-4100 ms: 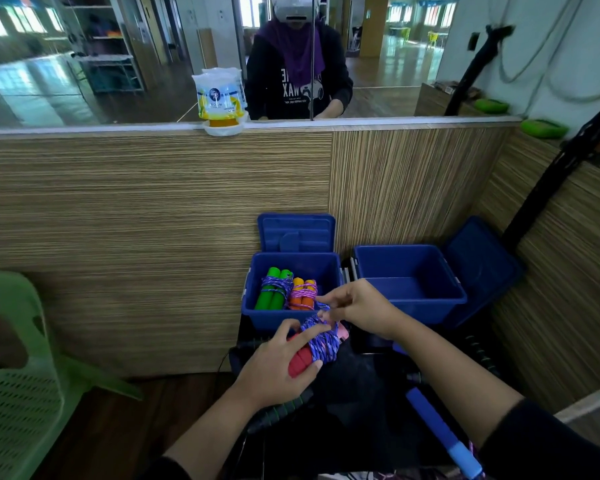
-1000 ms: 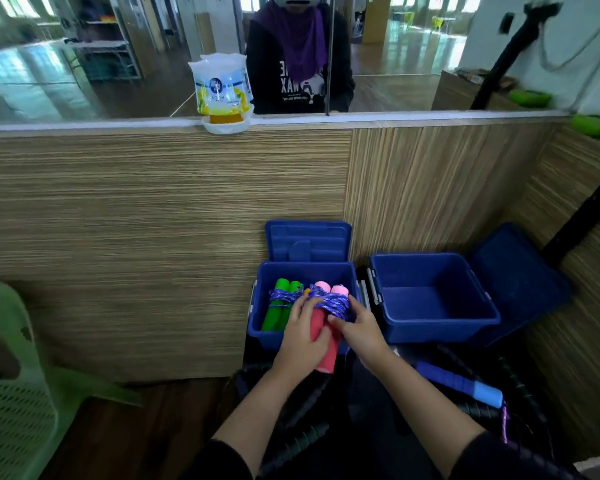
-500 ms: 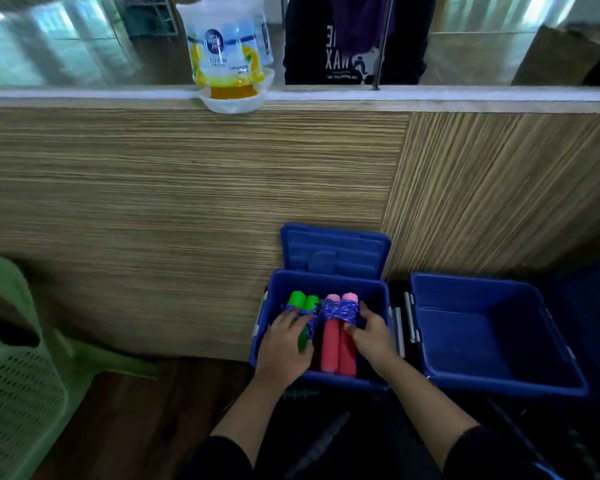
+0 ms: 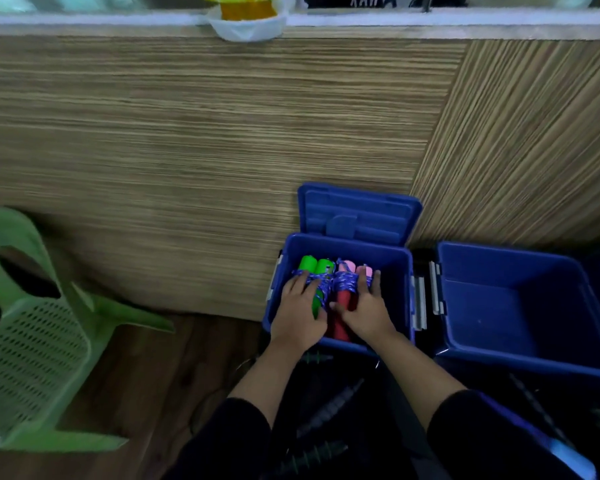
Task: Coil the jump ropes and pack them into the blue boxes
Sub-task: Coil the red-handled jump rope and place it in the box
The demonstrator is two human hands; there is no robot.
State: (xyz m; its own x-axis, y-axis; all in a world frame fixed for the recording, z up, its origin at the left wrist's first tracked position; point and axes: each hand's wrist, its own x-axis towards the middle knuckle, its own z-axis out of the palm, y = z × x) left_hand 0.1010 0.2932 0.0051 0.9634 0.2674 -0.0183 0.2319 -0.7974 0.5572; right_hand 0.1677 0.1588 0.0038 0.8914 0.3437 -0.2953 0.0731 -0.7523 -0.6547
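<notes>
The left blue box [image 4: 400,271] stands open against the wooden partition, its lid [image 4: 359,214] leaning upright behind it. Inside lie a green-handled jump rope bundle [image 4: 314,266] and a pink-handled jump rope bundle [image 4: 344,296], both wound with purple rope. My left hand [image 4: 300,315] lies flat on the green bundle with straight fingers. My right hand [image 4: 368,308] presses the pink bundle down, fingers extended over its right side. An orange bundle seen earlier is hidden beneath. The right blue box [image 4: 520,355] stands open with nothing visible in it.
A green plastic chair [image 4: 32,341] stands at the left on the wooden floor. A black bag with dark ropes and handles [image 4: 326,407] lies in front of the boxes. A light blue handle [image 4: 574,460] shows at the lower right. A plastic bag [image 4: 246,19] sits on the ledge.
The pink bundle, held above the box a second ago, now lies inside it beside the green one. Both hands have gone down into the box, and the camera has tilted lower and closer.
</notes>
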